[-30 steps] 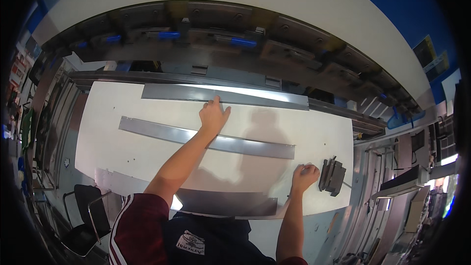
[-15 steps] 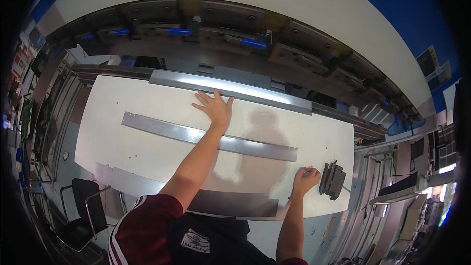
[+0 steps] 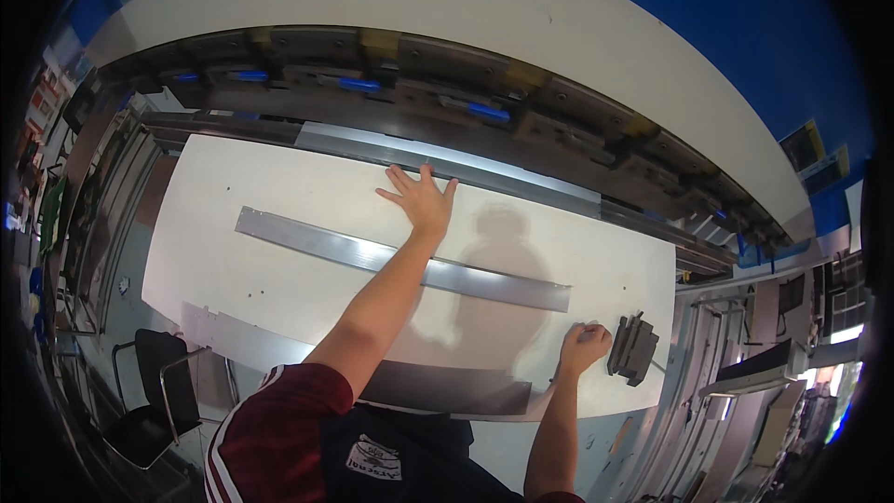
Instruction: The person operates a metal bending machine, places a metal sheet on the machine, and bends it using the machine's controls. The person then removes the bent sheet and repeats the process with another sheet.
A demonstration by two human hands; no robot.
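Along the far side of the white table (image 3: 307, 182) lies a long shiny metal strip (image 3: 447, 163), under the dark upper tooling of a bending press (image 3: 372, 84). My left hand (image 3: 424, 203) lies with fingers spread, its fingertips at the strip's near edge. Beneath my left forearm rests a second, flat metal strip (image 3: 503, 285). At the right of the table my right hand (image 3: 585, 348) is closed, its fingers curled together. Whatever it may hold is too small to make out. Just right of it sits a stack of dark metal blocks (image 3: 634, 350), apart from the hand.
Nearest my body, a darker metal sheet (image 3: 456, 387) lies at the table's front edge. Blue-handled clamps (image 3: 488, 113) line the press above. A black chair (image 3: 163, 391) stands at the lower left. To the right is a shelf-like rack (image 3: 759, 368).
The press's upper tooling has come down closer to the far strip and now hides part of its back edge. Both hands keep their places; the whole view has shifted slightly.
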